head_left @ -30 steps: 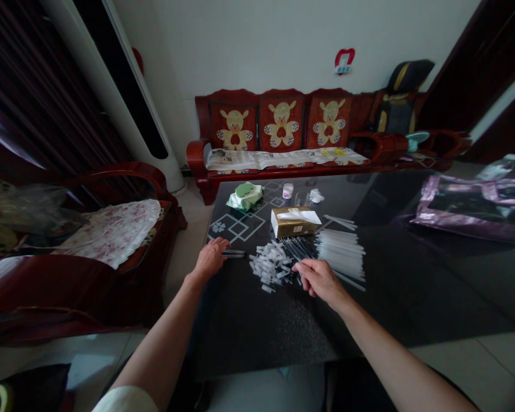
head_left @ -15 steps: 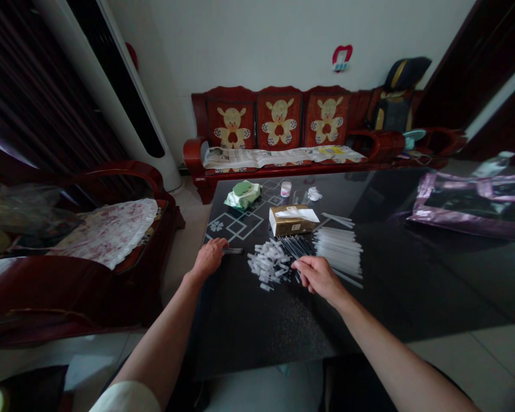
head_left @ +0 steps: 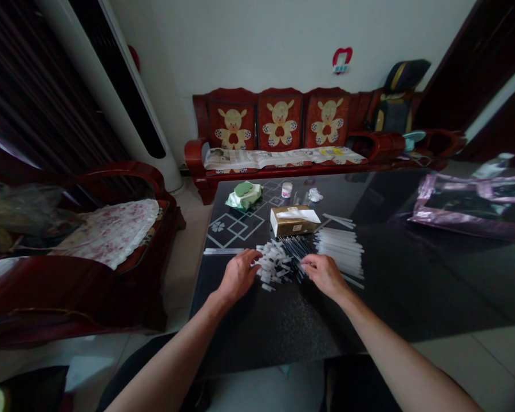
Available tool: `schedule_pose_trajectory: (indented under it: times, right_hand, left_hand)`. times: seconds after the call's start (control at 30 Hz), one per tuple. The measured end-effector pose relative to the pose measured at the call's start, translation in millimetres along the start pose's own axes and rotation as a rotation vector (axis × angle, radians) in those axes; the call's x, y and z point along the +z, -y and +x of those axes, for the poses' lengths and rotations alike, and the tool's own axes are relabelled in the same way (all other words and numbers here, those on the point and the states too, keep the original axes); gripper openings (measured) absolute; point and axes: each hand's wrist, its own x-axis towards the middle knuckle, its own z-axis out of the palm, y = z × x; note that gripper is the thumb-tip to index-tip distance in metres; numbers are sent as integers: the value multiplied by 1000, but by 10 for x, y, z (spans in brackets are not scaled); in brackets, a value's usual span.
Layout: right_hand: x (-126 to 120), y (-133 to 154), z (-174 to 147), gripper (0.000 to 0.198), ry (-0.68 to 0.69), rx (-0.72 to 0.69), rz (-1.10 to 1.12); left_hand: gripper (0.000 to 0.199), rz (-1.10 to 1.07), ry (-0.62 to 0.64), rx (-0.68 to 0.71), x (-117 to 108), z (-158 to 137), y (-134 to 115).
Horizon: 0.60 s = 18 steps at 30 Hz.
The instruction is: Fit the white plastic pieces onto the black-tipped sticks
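Newspaper-covered wooden sofa (head_left: 201, 114) behind green wipes pack (head_left: 244, 197)

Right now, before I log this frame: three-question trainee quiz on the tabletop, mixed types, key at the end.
1. Which things are nearest the left hand's fingers?
A) green wipes pack
B) short white pieces
C) purple-edged bag
2. True or false: the tissue box stands nearer the person than the dark sticks do.
3. Fill in: the dark sticks lie between the short white pieces and the ____.

Key:
1. B; the fingers are at the pile's left edge.
2. False; the tissue box stands beyond the dark sticks.
3. Long white tubes.
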Motion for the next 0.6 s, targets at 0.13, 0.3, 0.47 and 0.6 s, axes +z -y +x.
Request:
schedule_pose_trajectory:
  times: [0.13, 0.3, 0.47, 0.6]
  right_hand:
    - [193, 164, -27, 23, 61, -117, -103]
    - [353, 258, -24, 23, 136, -116, -321]
    - [387, 244, 0, 19, 133, -146, -353]
    - [342, 274, -23, 15, 86, -171, -194]
  left_hand:
    - [19, -68, 63, 18, 139, -89, -175]
    - [18, -93, 53, -41, 142, -88, -133]
    - [18, -172, 22, -49, 147, -80, -117]
    - [17, -300, 5, -117, 168, -80, -143]
